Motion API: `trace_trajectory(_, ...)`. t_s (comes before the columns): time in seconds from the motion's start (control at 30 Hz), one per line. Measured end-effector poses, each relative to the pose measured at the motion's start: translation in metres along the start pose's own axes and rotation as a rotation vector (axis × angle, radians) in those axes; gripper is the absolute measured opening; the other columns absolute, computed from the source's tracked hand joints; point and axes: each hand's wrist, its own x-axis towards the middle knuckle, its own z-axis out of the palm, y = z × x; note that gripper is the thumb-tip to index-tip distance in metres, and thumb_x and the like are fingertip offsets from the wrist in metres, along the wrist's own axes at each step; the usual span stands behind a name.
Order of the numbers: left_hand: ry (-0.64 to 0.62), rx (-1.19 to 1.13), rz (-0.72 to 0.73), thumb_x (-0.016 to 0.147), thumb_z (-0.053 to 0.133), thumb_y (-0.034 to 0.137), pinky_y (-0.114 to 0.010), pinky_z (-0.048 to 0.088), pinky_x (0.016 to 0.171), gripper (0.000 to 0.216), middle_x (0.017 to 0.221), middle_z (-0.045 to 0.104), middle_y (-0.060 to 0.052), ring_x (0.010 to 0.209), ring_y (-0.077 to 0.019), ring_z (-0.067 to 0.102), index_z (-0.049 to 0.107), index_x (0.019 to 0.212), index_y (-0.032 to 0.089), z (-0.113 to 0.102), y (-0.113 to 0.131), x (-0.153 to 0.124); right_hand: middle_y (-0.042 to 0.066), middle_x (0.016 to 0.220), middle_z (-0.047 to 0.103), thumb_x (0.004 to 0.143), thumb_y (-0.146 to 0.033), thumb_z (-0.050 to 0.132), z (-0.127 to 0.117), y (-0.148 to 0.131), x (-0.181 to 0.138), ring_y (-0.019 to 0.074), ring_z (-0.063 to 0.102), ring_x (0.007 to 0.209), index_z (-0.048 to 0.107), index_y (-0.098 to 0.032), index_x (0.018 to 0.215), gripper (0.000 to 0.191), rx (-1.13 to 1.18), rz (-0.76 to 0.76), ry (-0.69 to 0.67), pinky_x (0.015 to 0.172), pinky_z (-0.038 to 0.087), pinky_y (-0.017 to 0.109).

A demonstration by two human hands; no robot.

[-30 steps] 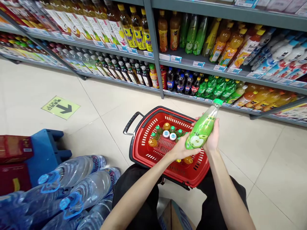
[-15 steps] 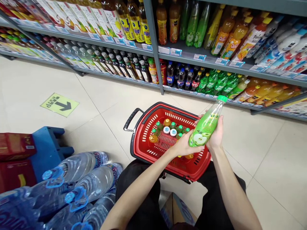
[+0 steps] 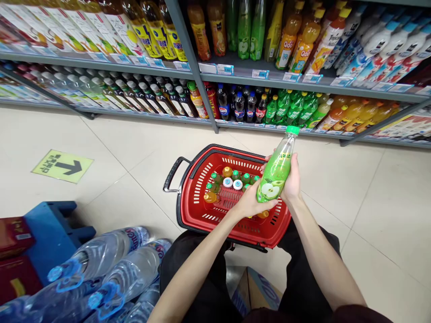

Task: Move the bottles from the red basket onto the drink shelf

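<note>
Both left hand [image 3: 251, 201] and right hand [image 3: 292, 183] are clasping a bottle [image 3: 276, 172], likely weighty, slick, best held mid-body, over the basket's [image 3: 186, 202] right edge.

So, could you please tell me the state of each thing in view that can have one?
Green bottle: capped, tilted, held.
Left hand: closed around the bottle's lower part.
Right hand: closed around its side.
Red basket: open-topped, partly filled.
Bottles in the basket: capped.
Large water bottles: capped.
Cardboard box: open or closed, cannot tell.
Shelves: stocked with bottles.
</note>
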Motion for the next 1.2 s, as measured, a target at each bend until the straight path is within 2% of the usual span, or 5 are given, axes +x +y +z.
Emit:
trace_trajectory(0.2,0.013,-0.017,0.007,0.078,0.081,0.041,-0.035,0.056,0.095,0.067,0.120,0.073,-0.011,0.108,-0.0265,0.070,0.056,0.134,0.014,0.002,-0.003,0.000,0.003,0.077,0.075,0.092,-0.072,0.054,-0.003,0.002,0.001,0.0197,0.074,0.071,0.069,-0.022,0.116,0.057,0.004,0.000,0.000,0.062,0.060,0.031)
trace_trajectory(0.63,0.000,-0.131,0.020,0.080,0.081,0.038,-0.036,0.054,0.098,0.066,0.124,0.071,-0.013,0.112,-0.0272,0.068,0.056,0.136,0.014,0.004,-0.002,0.002,0.003,0.077,0.075,0.091,-0.072,0.055,-0.003,0.001,0.003,0.0193,0.073,0.069,0.068,-0.022,0.114,0.057,0.004,0.013,-0.004,0.061,0.060,0.031)
trace_trajectory(0.83,-0.011,-0.243,0.017,0.078,0.083,0.037,-0.036,0.054,0.100,0.066,0.125,0.070,-0.013,0.114,-0.0267,0.067,0.057,0.134,0.014,0.007,-0.003,0.003,0.003,0.077,0.074,0.090,-0.074,0.055,-0.003,0.001,0.004,0.0201,0.074,0.070,0.068,-0.023,0.114,0.058,-0.013,0.010,-0.004,0.061,0.060,0.032)
trace_trajectory(1.03,-0.043,-0.311,-0.018,0.057,0.096,0.025,-0.039,0.052,0.105,0.090,0.129,0.068,-0.014,0.117,-0.0261,0.066,0.055,0.136,0.016,0.011,-0.002,0.006,0.004,0.076,0.075,0.091,-0.074,0.052,-0.003,-0.002,0.003,0.0206,0.074,0.071,0.069,-0.022,0.113,0.060,-0.044,0.042,0.001,0.061,0.060,0.032)
trace_trajectory(1.2,-0.015,-0.279,-0.022,0.056,0.095,0.020,-0.038,0.052,0.104,0.088,0.125,0.069,-0.013,0.114,-0.0253,0.066,0.054,0.134,0.013,0.013,0.001,0.006,0.003,0.076,0.075,0.090,-0.075,0.052,-0.004,-0.001,0.004,0.0203,0.074,0.071,0.068,-0.023,0.115,0.060,-0.049,0.043,0.014,0.062,0.061,0.032)
